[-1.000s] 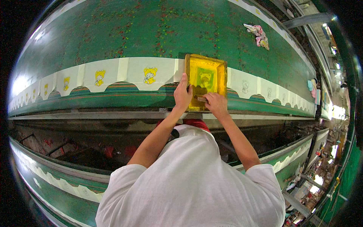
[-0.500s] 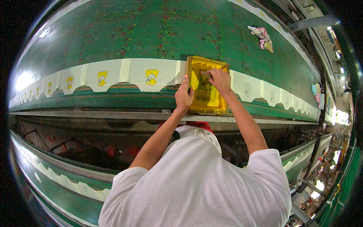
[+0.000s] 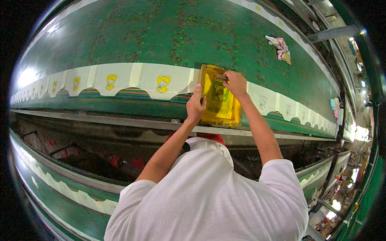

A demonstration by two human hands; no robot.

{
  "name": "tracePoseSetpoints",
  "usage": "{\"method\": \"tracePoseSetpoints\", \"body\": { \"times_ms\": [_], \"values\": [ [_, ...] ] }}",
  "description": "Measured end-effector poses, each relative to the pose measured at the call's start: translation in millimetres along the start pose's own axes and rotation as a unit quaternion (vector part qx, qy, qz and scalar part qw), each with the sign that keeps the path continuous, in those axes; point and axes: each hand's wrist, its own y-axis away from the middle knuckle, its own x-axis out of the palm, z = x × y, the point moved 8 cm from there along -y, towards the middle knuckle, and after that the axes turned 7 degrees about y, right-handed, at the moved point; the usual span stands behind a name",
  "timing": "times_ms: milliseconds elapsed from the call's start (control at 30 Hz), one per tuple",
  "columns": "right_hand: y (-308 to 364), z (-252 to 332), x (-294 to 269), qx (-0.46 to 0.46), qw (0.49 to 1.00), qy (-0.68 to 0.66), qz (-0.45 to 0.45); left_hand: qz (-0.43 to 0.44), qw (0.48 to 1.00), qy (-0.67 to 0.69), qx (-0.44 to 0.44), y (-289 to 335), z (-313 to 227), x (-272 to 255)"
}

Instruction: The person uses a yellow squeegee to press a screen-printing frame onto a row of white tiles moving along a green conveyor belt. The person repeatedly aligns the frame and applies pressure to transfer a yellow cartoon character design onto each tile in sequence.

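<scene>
A screen-printing frame [image 3: 203, 86] with a wooden border and yellow, ink-smeared mesh lies over a strip of white fabric [image 3: 136, 76] on the long green table. My left hand [image 3: 196, 107] is closed on the frame's left side, its fingers pointing away from me along the edge. Inside the frame near its far end, my right hand [image 3: 235, 83] grips a small squeegee [image 3: 220, 76], partly covered by the fingers. A dark figure outline shows through the mesh below it. Left of the frame the fabric carries yellow printed figures [image 3: 163, 84]; to the right the figures [image 3: 262, 102] are outline only.
A crumpled, stained rag [image 3: 280, 49] lies on the green table [image 3: 161, 40] at the far right. A metal rail [image 3: 148, 125] runs along the near edge. Behind me, past a dark aisle, stands another green table [image 3: 76, 201] with white fabric strips. Folded cloths [image 3: 336, 107] hang at the right end.
My right hand and the squeegee have moved slightly toward the frame's far end, uncovering more of the figure in the mesh. My left hand keeps its place. The whole view has shifted a little.
</scene>
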Motion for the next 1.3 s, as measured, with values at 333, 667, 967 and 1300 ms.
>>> {"method": "tracePoseSetpoints", "body": {
  "times_ms": [333,667,967,1300],
  "values": [
    [35.9,21.4,4.5,-0.020,0.997,0.021,0.075,0.001,1.000,0.005,-0.011,0.9,1.9,0.1],
    [127.5,69.5,-6.6,-0.016,0.994,-0.012,0.103,-0.023,1.000,-0.009,0.015,1.1,-2.8,0.1],
    [163.6,93.4,-26.0,0.004,0.994,-0.039,0.098,-0.034,0.998,-0.024,0.051,2.1,-3.5,-0.8],
    [199.8,79.5,-35.9,0.050,0.997,-0.030,-0.043,-0.019,0.999,-0.003,0.043,2.6,-3.0,-0.2]
  ]
}}
